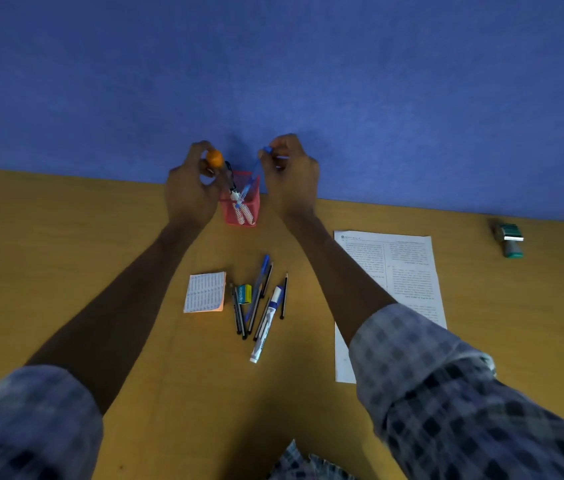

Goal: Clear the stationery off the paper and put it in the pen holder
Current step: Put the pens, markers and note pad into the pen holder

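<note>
A: Sleeves [27, 424] first, checked, at the bottom edge nearest us. Working rightward, we log the left hand [190, 188] raised beside the holder [240, 216], fingers curled round an orange-topped pen [215, 159] whose lower end points down into the holder.

B: Agreed. We note the holder is red mesh, standing on the table [66, 271] against the blue wall [273, 64], with a few pens already inside.

A: Nearer us, on the bare table, a notepad [205, 292], then a small green-and-yellow box [245, 294], then a loose cluster: thin black pens [239, 317], a blue pen [260, 282], a white marker [266, 323].

B: None of those touch the paper. Right hand [291, 174]?

A: Up beside the holder's right side, fingertips pinched on a blue pen's top [268, 149]; its shaft slants down into the holder.

B: Then the paper [408, 271], printed, flat, right of the cluster, partly under the right forearm. We see nothing lying on its visible part.

A: Far right, a stamp [509, 239] near the wall.
</note>
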Action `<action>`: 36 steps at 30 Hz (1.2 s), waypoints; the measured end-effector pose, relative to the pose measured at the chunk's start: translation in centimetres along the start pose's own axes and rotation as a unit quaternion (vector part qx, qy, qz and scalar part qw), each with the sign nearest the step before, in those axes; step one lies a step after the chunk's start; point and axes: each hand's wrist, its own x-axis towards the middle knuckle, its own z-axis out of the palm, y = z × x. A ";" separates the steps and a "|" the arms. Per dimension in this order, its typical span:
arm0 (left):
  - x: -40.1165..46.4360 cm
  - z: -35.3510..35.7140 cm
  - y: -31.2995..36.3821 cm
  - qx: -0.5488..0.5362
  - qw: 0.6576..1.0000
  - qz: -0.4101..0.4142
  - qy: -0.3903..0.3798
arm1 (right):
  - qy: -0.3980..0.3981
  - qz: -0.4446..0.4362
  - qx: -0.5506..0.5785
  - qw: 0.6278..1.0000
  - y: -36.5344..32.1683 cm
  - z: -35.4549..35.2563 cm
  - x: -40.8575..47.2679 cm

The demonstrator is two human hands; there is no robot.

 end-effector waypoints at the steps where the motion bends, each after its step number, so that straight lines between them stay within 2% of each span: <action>1: 0.0 0.4 -0.1 0.026 1.000 -0.002 -0.007 | 0.006 -0.009 -0.002 1.000 0.0 0.0 0.2; 5: -0.3 1.2 -0.8 0.113 0.994 0.008 -0.011 | 0.030 -0.052 -0.021 0.998 0.5 0.3 0.6; 9: -0.5 2.0 -1.7 0.180 0.983 0.013 -0.027 | -0.022 -0.063 -0.095 0.993 1.9 1.0 0.4; 12: -0.9 2.5 -2.2 0.213 0.976 -0.022 -0.045 | -0.051 -0.063 -0.178 0.981 2.9 1.6 -0.1; 18: -1.1 3.0 -2.2 0.214 0.972 -0.076 -0.055 | -0.097 -0.071 -0.240 0.963 4.2 2.0 -0.5; 24: -1.5 2.8 -2.2 0.196 0.976 -0.074 -0.059 | -0.082 -0.047 -0.196 0.976 4.8 1.4 -2.1; 28: -2.6 2.3 -1.8 0.163 0.984 -0.071 -0.015 | -0.094 -0.003 -0.189 0.977 5.7 0.5 -4.1; 31: -4.3 1.7 -1.9 0.145 0.987 -0.065 0.000 | -0.149 0.044 -0.230 0.961 7.0 0.0 -6.2; 34: -6.8 1.4 -2.1 0.153 0.978 -0.117 -0.076 | -0.232 0.103 -0.288 0.923 8.0 -0.1 -8.0; 36: -8.1 1.1 -2.2 0.196 0.945 -0.198 -0.173 | -0.274 0.114 -0.335 0.894 8.2 0.0 -8.9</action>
